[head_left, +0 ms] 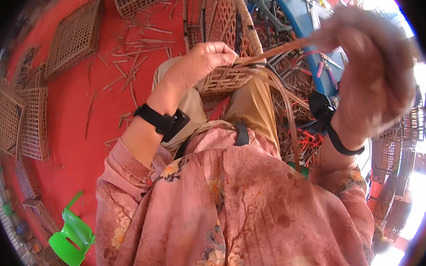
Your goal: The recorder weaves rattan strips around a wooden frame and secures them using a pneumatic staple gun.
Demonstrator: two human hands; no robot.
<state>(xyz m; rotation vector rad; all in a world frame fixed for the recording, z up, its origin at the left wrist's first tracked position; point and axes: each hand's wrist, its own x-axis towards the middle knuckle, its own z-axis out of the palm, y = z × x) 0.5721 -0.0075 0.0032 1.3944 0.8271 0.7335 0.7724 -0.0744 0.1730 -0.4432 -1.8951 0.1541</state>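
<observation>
A woven cane basket (222, 80) stands between my knees, its wrapped rim toward the top of the view. At its near edge my left hand (204, 61) is closed, thumb and fingers pinching a cane strip (281, 48) against the rim. That strip runs up to the right into my right hand (373, 71), which is raised, blurred by motion and curled round the strip's far part. Another length of cane (289, 109) loops from the basket edge down over my lap. My left fingers hide the spot where the strip meets the rim.
Flat woven trays (73, 37) and cane scraps (132, 60) lie on the red floor at left. A green plastic chair (73, 239) is at lower left. On the right are a blue table (293, 8), pink-handled pliers (326, 71) and a heap of cane offcuts (292, 83).
</observation>
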